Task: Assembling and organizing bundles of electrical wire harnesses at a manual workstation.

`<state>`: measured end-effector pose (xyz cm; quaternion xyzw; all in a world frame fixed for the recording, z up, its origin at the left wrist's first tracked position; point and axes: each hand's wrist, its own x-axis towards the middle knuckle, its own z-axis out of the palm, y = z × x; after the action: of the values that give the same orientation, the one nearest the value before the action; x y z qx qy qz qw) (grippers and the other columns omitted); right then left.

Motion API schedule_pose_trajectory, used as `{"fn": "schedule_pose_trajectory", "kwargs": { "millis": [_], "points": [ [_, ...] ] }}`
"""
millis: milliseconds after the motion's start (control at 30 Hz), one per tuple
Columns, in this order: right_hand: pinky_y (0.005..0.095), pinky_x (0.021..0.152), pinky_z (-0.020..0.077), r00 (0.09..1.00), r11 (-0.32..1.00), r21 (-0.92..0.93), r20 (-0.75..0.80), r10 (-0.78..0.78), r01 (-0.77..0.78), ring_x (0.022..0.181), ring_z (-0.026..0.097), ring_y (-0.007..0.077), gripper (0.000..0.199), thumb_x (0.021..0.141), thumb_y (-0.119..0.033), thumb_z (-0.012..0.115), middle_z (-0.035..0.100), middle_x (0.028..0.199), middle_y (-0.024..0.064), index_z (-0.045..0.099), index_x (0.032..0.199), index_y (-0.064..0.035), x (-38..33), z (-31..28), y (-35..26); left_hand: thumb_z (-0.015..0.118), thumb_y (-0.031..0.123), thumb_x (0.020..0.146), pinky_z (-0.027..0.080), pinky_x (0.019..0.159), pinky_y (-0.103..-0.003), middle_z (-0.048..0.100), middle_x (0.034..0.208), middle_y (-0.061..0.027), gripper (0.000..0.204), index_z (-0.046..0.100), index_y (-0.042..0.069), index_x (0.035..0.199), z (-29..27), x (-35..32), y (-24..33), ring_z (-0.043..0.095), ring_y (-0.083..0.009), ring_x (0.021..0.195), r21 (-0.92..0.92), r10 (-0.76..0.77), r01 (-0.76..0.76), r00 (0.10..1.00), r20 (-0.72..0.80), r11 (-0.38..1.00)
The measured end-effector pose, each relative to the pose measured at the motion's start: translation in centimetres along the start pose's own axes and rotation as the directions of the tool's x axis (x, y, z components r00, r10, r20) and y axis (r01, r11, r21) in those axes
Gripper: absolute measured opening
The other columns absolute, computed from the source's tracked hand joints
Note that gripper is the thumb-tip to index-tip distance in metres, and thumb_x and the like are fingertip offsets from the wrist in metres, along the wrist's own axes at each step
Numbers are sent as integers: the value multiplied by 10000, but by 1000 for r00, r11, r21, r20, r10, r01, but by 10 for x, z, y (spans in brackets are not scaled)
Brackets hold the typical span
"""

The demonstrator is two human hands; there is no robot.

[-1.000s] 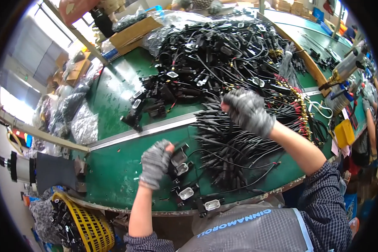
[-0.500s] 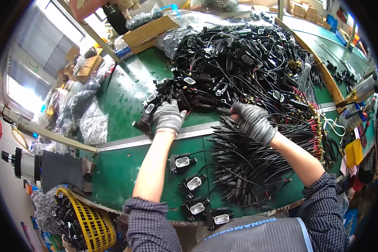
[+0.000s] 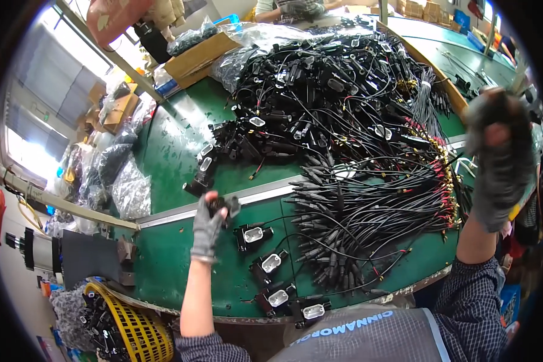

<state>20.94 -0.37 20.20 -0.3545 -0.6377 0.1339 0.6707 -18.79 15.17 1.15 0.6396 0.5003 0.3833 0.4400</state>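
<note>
My left hand (image 3: 207, 232), in a grey glove with bare fingertips, pinches a small black connector housing (image 3: 230, 208) above the green table (image 3: 175, 247). My right hand (image 3: 501, 160) is raised at the far right, large and smeared by motion; its fingers and anything in them cannot be made out. Black connector housings with oval metal-rimmed openings stand in a slanting row near me, among them one housing (image 3: 253, 234) just right of my left hand. Right of that row lies a thick bundle of black cables (image 3: 368, 223) with red and gold ends.
A large heap of black parts (image 3: 320, 84) covers the table's back. A metal strip (image 3: 247, 200) crosses it. At the left stand a clamp-like machine (image 3: 90, 253) and a yellow basket (image 3: 136, 326) of parts. Plastic bags (image 3: 133, 187) pile up beyond. Another person's gloved hands (image 3: 301, 9) show at the back.
My left hand has come back from the heap toward me with a connector housing in it. My right hand has left the cables and swung up to the far right.
</note>
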Motion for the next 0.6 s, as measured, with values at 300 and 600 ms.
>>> {"fn": "schedule_pose_trajectory", "kwargs": {
  "millis": [300,600],
  "points": [
    [329,603,470,771,909,-379,626,116,171,733,574,241,165,815,-238,566,574,779,74,547,820,-75,-69,110,58,623,83,749,445,707,-282,545,876,-54,267,514,64,991,-13,-54,-16,535,-154,835,846,274,-19,950,-151,532],
    [372,648,471,809,856,-442,586,48,269,806,565,269,238,757,-273,555,573,868,92,563,876,-66,-84,142,64,630,46,723,436,697,-273,536,807,-65,192,544,49,895,40,-96,78,526,-172,727,279,227,-201,972,-65,939]
  ]
}}
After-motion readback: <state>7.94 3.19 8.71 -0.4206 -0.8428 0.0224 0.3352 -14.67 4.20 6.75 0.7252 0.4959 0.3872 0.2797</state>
